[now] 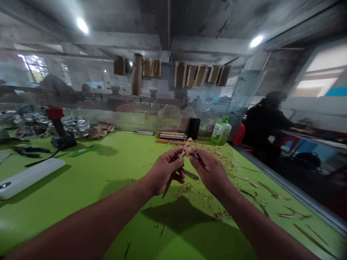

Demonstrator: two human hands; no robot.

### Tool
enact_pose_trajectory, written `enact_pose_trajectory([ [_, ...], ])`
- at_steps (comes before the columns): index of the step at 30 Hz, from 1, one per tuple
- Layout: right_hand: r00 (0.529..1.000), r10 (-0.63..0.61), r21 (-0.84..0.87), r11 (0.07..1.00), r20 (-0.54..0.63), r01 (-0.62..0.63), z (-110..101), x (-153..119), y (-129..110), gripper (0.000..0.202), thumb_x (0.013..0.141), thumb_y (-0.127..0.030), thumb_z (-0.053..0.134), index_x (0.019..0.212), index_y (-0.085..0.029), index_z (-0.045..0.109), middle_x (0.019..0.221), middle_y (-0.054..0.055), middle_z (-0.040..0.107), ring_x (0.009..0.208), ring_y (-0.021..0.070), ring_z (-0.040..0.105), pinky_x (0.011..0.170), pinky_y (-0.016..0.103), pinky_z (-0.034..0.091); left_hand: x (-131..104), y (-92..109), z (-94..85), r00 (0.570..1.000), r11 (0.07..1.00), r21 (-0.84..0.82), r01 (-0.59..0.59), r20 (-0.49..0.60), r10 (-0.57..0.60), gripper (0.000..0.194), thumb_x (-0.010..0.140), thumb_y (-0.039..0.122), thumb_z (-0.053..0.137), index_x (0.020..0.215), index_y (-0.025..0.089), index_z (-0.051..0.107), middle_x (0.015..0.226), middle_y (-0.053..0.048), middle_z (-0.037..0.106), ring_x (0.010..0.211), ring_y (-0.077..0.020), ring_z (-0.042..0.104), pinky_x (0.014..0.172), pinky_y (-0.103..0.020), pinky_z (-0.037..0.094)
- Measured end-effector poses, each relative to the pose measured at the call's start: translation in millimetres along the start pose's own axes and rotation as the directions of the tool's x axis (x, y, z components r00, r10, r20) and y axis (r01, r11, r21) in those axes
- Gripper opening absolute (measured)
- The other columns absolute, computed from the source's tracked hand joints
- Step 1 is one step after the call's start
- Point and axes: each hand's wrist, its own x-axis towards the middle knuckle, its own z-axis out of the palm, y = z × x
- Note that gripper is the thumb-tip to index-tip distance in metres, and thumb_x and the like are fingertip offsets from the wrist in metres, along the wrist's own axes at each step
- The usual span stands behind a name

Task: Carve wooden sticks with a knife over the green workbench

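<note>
My left hand (168,171) pinches a thin carved wooden piece (185,150), whose narrow end sticks out below the palm. Close on its right, my right hand (210,169) is closed around a small dark-metal tool (196,156), mostly hidden by the fingers. Between and beyond the hands, pale wood shavings (200,146) are heaped on the green table (121,216). A grey blade-like tool (191,174) lies on the table between the hands, partly hidden by my left hand.
At the left are a red and black drill (56,126), pliers (29,151), a green knife (84,150) and a white block (32,177). A green bottle (221,130) and black phone (193,128) stand behind. A person (265,126) sits at the right beyond the table edge.
</note>
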Motion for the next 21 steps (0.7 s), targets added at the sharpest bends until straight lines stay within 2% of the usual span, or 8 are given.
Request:
enact_pose_trajectory([
  [3, 0.999, -0.038, -0.037, 0.999, 0.006, 0.038, 1.8, -0.2, 0.2, 0.029, 0.093, -0.044, 0.043, 0.091, -0.021, 0.060, 0.086, 0.006, 0.064, 0.082, 0.0205, 0.058, 0.071, 0.030, 0.041, -0.5, 0.7, 1.5, 0.999, 1.000, 0.016, -0.006, -0.041, 0.007, 0.054, 0.077, 0.025, 0.071, 0.127, 0.017, 0.053, 0.070, 0.005, 0.052, 0.051, -0.0079, 0.054, 0.047, -0.024, 0.050],
  [8, 0.998, -0.057, -0.039, 0.998, 0.030, 0.058, 2.4, 0.0, 0.5, 0.025, 0.093, -0.042, 0.042, 0.088, -0.021, 0.056, 0.083, 0.005, 0.061, 0.081, 0.0200, 0.056, 0.069, 0.029, 0.039, -0.9, 1.1, 2.6, 0.995, 0.998, 0.060, 0.014, -0.101, -0.008, 0.048, 0.071, 0.026, 0.077, 0.115, 0.016, 0.059, 0.077, 0.003, 0.054, 0.050, -0.0067, 0.054, 0.042, -0.022, 0.047],
  [15, 0.997, -0.072, -0.066, 0.995, 0.039, 0.075, 0.5, -0.8, -3.1, 0.021, 0.093, -0.039, 0.043, 0.090, -0.022, 0.055, 0.086, 0.006, 0.061, 0.084, 0.0216, 0.056, 0.071, 0.030, 0.040, 0.5, -3.0, 0.3, 0.997, 0.998, 0.060, 0.005, -0.072, -0.001, 0.049, 0.070, 0.030, 0.078, 0.113, 0.016, 0.060, 0.075, 0.004, 0.054, 0.047, -0.0063, 0.052, 0.038, -0.021, 0.045],
  [21, 0.994, -0.098, -0.092, 0.990, 0.051, 0.103, 1.7, -1.3, -1.9, 0.016, 0.091, -0.030, 0.043, 0.096, -0.021, 0.056, 0.094, 0.008, 0.061, 0.090, 0.0227, 0.056, 0.077, 0.033, 0.040, -0.9, -2.4, 1.3, 1.000, 0.994, 0.106, -0.028, -0.009, 0.030, 0.042, 0.074, 0.031, 0.074, 0.113, 0.016, 0.065, 0.069, 0.004, 0.053, 0.042, -0.0025, 0.041, 0.037, -0.017, 0.036],
])
